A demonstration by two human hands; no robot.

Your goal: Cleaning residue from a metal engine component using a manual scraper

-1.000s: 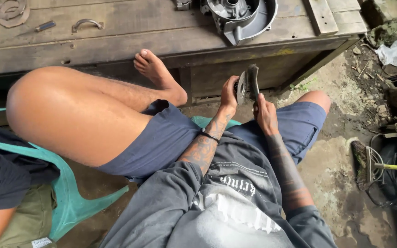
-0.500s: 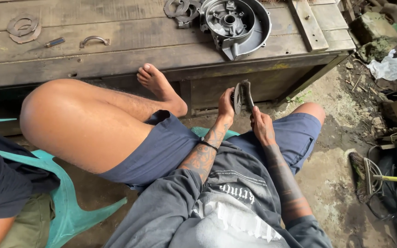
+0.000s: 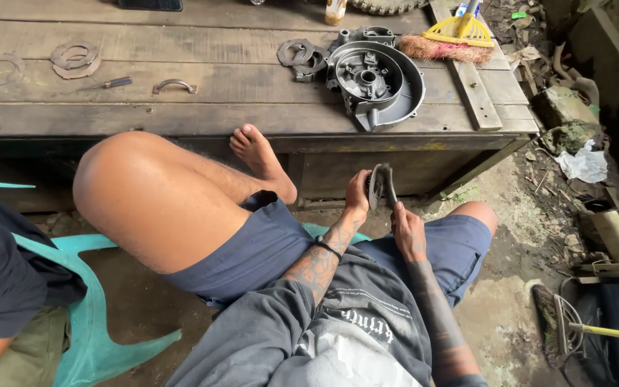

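Observation:
I sit on a teal plastic chair (image 3: 102,337) with my left foot (image 3: 259,161) propped against a low wooden bench (image 3: 202,118). Both hands are in front of my lap on a thin round metal disc (image 3: 379,185), seen edge-on. My left hand (image 3: 358,195) grips its left side. My right hand (image 3: 408,231) holds it from below and to the right. On the bench lies a grey engine cover (image 3: 375,82) with ring plates (image 3: 296,57) beside it.
More ring plates (image 3: 74,57), a small screwdriver (image 3: 117,82) and a metal handle (image 3: 174,86) lie on the bench's left part. A yellow broom (image 3: 453,36) rests at the bench's right end. Another person's dark sleeve (image 3: 5,272) is at left. Debris and tools litter the ground at right.
The camera has tilted upward, bringing more of the bench top into view. Both hands keep hold of the disc in about the same place in front of my lap.

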